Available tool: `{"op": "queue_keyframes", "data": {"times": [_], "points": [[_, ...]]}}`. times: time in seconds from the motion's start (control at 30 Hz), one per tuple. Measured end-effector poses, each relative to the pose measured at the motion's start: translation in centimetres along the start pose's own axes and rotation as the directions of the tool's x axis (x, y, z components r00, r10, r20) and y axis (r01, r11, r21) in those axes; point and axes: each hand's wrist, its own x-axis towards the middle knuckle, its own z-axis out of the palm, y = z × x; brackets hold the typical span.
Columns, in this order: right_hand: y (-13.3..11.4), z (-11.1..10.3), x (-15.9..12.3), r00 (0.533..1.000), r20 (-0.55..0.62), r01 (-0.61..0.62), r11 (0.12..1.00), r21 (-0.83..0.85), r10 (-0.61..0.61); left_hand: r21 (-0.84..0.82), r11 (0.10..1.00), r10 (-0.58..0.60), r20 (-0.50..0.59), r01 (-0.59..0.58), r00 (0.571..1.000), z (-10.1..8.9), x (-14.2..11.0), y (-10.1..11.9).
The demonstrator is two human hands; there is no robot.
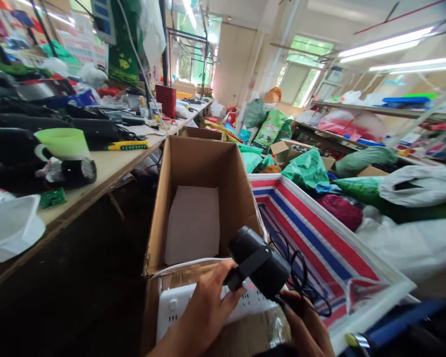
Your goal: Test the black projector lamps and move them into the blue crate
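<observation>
A black cylindrical device with a flat bracket (pixel 269 270) is held up in front of me, tilted; it looks like a small spotlight, but its front face is hidden. My left hand (pixel 208 305) pinches the end of the bracket between thumb and fingers. At the device's lower right, my right hand (pixel 306 325) is closed around its base and cable end, partly out of sight. Loops of black cable (pixel 301 272) hang beside it. Directly below lies a white power strip (pixel 182 302) with a small red light lit.
Ahead stands an open cardboard box (pixel 204 158) with a pale sheet inside. To its right is a striped red, white and blue lined bin (pixel 312 223). A workbench (pixel 115 166) on the left carries a green mug (pixel 65 143), a yellow cutter (pixel 128 145) and a white tray (pixel 13 228).
</observation>
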Motion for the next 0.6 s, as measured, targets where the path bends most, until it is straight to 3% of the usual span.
{"op": "queue_keyframes", "data": {"times": [0.07,0.13,0.23,0.33,0.4,0.47,0.53,0.6], "points": [[0.1,-0.7,-1.1,0.989,-0.002,-0.144,0.983,0.11,0.145,0.072,0.99,0.117,0.041,-0.12,0.992,0.6,-0.8,0.3],[0.2,-1.4,-2.4,0.971,0.07,-0.237,0.941,0.243,0.227,0.135,0.962,0.226,0.105,-0.238,0.969,1.3,-1.5,0.5],[-0.3,-1.9,-4.4,0.967,0.201,-0.228,0.88,0.418,0.155,0.247,0.886,0.34,0.227,-0.391,0.913,2.5,-2.7,0.5],[-1.0,-2.0,-5.7,0.979,0.181,-0.168,0.858,0.485,0.09,0.36,0.768,0.433,0.318,-0.53,0.843,3.7,-3.7,0.2],[-0.9,-2.2,-6.0,0.986,0.153,-0.14,0.854,0.501,0.072,0.412,0.696,0.488,0.329,-0.588,0.808,4.4,-4.3,0.1],[-0.4,-2.6,-6.0,0.987,0.141,-0.137,0.863,0.487,0.077,0.396,0.68,0.533,0.311,-0.617,0.787,5.0,-4.5,0.1],[0.4,-3.2,-6.1,0.987,0.12,-0.151,0.879,0.453,0.108,0.286,0.761,0.53,0.246,-0.583,0.812,5.5,-4.5,0.1],[0.7,-3.5,-6.4,0.985,0.113,-0.165,0.879,0.447,0.127,0.07,0.922,0.369,0.145,-0.382,0.918,5.9,-4.3,-0.1]]}}
